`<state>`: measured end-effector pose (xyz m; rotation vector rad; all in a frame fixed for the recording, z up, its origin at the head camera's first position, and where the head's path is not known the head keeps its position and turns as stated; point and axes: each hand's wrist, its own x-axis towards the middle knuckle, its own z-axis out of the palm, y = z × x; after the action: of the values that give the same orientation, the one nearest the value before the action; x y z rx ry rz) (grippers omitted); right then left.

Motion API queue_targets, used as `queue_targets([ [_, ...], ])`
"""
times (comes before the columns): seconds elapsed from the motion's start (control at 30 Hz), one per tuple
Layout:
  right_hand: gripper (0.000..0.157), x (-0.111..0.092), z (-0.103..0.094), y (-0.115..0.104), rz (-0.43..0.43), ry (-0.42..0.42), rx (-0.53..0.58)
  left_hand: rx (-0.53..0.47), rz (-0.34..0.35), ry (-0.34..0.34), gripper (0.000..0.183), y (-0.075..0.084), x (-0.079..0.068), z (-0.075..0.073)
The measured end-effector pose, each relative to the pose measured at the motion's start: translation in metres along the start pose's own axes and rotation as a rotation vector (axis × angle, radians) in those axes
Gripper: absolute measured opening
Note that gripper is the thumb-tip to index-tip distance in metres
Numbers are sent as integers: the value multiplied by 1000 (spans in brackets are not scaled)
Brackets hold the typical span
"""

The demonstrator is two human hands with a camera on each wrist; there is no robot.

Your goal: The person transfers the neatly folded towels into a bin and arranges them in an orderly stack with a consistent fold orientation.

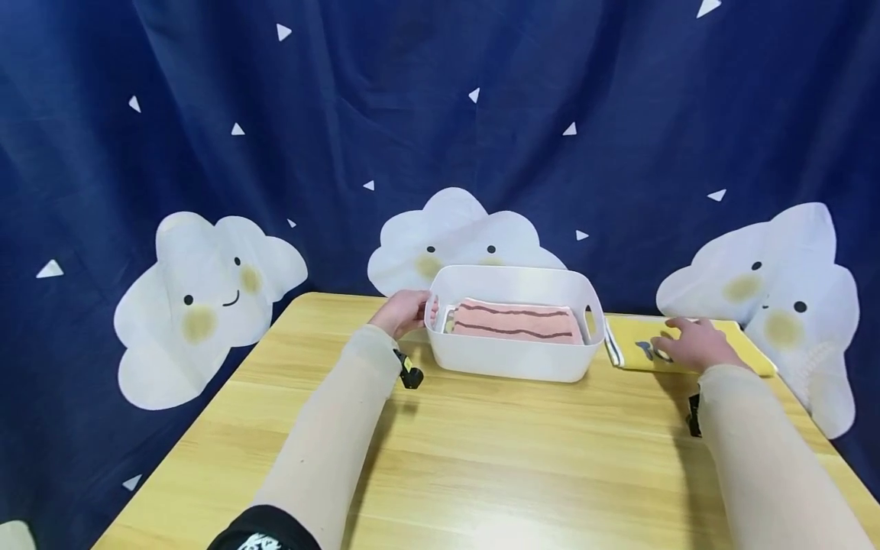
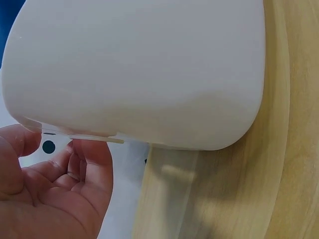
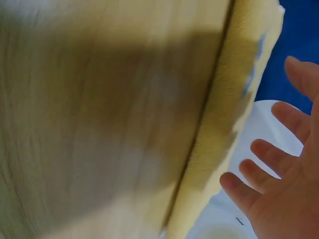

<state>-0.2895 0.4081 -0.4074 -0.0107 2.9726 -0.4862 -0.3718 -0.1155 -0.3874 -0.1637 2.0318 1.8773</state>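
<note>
A white plastic basket [image 1: 509, 368] stands near the far edge of the table, with a folded pink towel [image 1: 512, 321] with dark wavy stripes inside. My left hand [image 1: 406, 309] grips the basket's left end. In the left wrist view, the fingers [image 2: 94, 164] curl into the handle opening and the thumb lies at the rim. To the right lies a folded yellow towel [image 1: 632, 336] with a white-and-dark edge and a dark print. Just over it hovers my right hand [image 1: 697, 347], fingers spread and holding nothing. The right wrist view shows a gap between those fingers [image 3: 274, 154] and the towel.
The light wooden table [image 1: 522, 458] reaches toward me, its left edge running diagonally. A dark blue curtain [image 1: 426, 76] with white clouds and triangles hangs right behind the table. Something pale, partly under the pink towel [image 1: 449, 321], shows at the basket's left inside.
</note>
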Motion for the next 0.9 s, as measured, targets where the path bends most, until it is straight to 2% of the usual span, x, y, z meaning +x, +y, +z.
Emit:
queue_targets([
  [0.17, 95, 5, 12, 5, -2, -38, 5, -8, 3, -9, 42, -3, 2, -2],
  [0.37, 102, 13, 18, -3, 24, -141, -16, -28, 22, 11, 40, -3, 2, -1],
  [0.57, 100, 9, 12, -5, 59, -181, -65, -48, 27, 4, 37, -1, 4, 5],
  [0.8, 101, 7, 16, -8, 47, -198, -93, -25, 31, -26, 43, -1, 4, 1],
  [0.9, 98, 3, 21, -11, 11, -189, -117, -4, 19, -18, 44, -2, 1, -2],
])
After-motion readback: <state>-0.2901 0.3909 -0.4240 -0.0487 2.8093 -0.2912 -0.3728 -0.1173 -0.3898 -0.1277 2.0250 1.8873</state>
